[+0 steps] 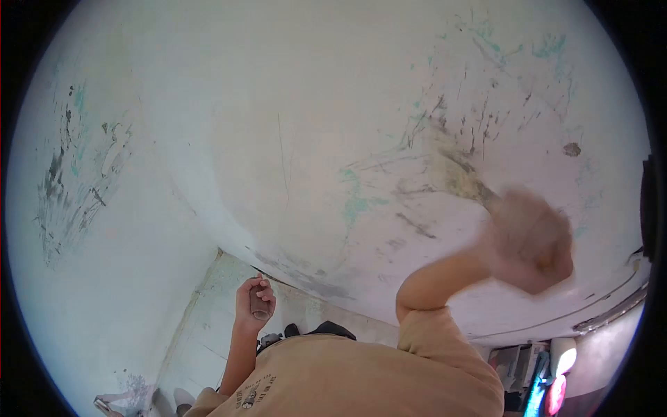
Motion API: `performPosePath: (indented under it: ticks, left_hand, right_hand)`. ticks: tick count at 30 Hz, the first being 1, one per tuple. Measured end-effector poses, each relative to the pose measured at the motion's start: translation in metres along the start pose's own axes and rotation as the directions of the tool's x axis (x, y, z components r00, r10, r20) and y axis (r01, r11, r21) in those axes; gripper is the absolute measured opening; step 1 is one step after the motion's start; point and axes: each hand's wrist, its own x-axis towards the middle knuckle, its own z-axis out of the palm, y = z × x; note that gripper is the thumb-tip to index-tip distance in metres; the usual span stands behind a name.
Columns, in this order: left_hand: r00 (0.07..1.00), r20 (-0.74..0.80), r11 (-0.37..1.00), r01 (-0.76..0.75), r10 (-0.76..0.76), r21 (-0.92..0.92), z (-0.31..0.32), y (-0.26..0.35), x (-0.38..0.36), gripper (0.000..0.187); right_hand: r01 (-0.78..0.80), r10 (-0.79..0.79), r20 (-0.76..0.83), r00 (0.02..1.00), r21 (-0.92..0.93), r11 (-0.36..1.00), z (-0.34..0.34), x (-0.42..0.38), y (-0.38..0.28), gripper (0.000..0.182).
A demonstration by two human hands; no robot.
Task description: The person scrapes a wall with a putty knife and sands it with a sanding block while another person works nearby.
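At the right, my right hand [529, 240] is closed round the handle of a brush-like tool [455, 167], both blurred by motion. Its pale, wide end lies against or close to the wall [333, 83], over dark scuffs and green marks. Lower down at centre left, my left hand [256, 302] has its fingers wrapped round a small brown cylinder [260, 306] with a round end facing me. This hand is apart from the wall, above the floor.
Another scuffed patch [69, 174] marks the wall at the left. Pale floor tiles [198, 333] show below. Boxes [514, 365] and brightly coloured items [545, 389] stand at the lower right, near a ledge [611, 306]. A dark object [648, 208] is at the right edge.
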Motion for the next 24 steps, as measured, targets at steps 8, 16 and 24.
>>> performPosePath:
  ticks: [8, 16, 24]
  left_hand:
    - [0.999, 0.027, 0.999, 0.029, -0.03, 0.045, 0.002, -0.006, 0.005, 0.01]
    - [0.998, 0.032, 0.998, 0.052, -0.053, 0.029, 0.006, -0.01, 0.004, 0.008]
    - [0.978, -0.005, 0.977, -0.21, 0.21, 0.043, -0.002, 0.013, 0.006, 0.004]
  right_hand:
    - [0.536, -0.18, -0.864, 0.47, 0.117, 0.836, -0.003, -0.013, -0.006, 0.035]
    - [0.268, -0.27, 0.027, 0.963, 0.067, 0.961, 0.0, 0.008, -0.025, 0.036]
    - [-0.518, 0.341, 0.434, 0.834, 0.404, 0.754, 0.076, -0.052, 0.106, 0.048]
